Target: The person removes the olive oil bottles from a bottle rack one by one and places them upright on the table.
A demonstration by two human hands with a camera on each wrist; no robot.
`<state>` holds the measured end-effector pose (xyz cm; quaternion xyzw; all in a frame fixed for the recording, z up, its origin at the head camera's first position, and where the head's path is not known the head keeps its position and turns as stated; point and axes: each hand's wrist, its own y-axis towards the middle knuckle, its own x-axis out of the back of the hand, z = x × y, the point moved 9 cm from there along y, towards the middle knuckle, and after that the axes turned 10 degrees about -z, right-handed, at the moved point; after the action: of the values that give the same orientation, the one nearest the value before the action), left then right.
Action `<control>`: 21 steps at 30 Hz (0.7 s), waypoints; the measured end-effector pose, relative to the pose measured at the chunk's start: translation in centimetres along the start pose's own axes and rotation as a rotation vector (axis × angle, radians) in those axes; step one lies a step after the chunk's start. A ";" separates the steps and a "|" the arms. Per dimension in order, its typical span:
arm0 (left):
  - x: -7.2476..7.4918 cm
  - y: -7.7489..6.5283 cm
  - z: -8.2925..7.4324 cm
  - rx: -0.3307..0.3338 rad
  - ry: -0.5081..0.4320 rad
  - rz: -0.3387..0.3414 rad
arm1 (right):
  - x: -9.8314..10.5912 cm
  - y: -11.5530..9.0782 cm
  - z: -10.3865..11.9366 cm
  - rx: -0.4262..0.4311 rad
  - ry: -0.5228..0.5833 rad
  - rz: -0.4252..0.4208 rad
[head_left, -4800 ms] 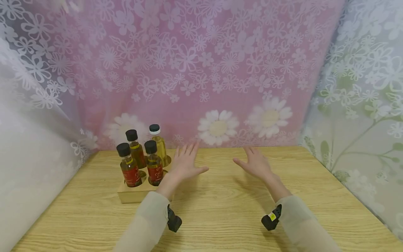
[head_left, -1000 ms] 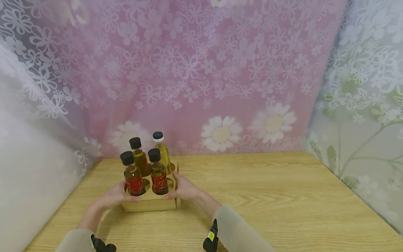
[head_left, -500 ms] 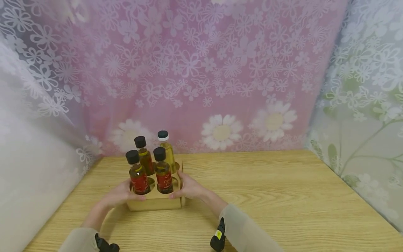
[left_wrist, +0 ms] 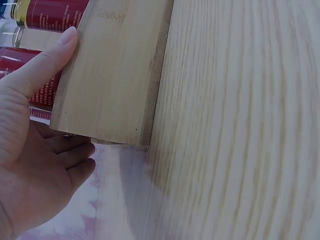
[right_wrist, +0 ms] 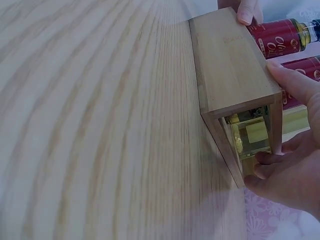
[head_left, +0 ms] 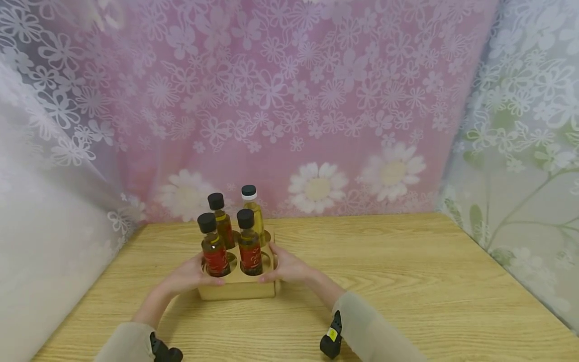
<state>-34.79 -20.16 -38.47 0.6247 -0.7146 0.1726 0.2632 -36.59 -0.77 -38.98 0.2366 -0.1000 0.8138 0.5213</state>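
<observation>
A pale wooden bottle rack (head_left: 237, 290) with round holes stands on the table, left of the middle in the head view. My left hand (head_left: 187, 276) grips its left end, thumb along the top front edge and fingers at the side. At the other end my right hand (head_left: 289, 266) holds it the same way. Upright in the holes are two red-labelled olive oil bottles (head_left: 250, 251) at the front. Behind them stand a darker oil bottle (head_left: 223, 227) and a clear yellow oil bottle (head_left: 257, 221). In the right wrist view, the rack's open end (right_wrist: 245, 130) shows a bottle base inside.
The wood-grain table (head_left: 384, 291) extends right and towards the front. A pink flowered curtain (head_left: 280, 130) hangs along its back edge. White flowered cloth borders the left side, and another flowered cloth (head_left: 520, 201) borders the right.
At the oldest frame both hands were spread out, off the rack. They have since taken hold of its two ends, and rack, bottles and hands have moved right over the last second.
</observation>
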 end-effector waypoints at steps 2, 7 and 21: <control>-0.3 0.2 -0.1 0.000 0.028 -0.007 | 0.4 -0.3 -0.3 -0.010 0.009 -0.004; -1.5 0.6 -0.7 -0.021 0.042 0.003 | 1.5 -1.1 -0.9 -0.016 0.042 0.000; -4.5 1.8 -2.9 -0.043 0.057 0.009 | 4.8 -2.8 -2.4 -0.024 -0.043 0.019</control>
<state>-35.68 -14.62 -38.65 0.6106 -0.7133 0.1761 0.2957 -36.45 5.30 -38.95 0.2468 -0.1234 0.8122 0.5140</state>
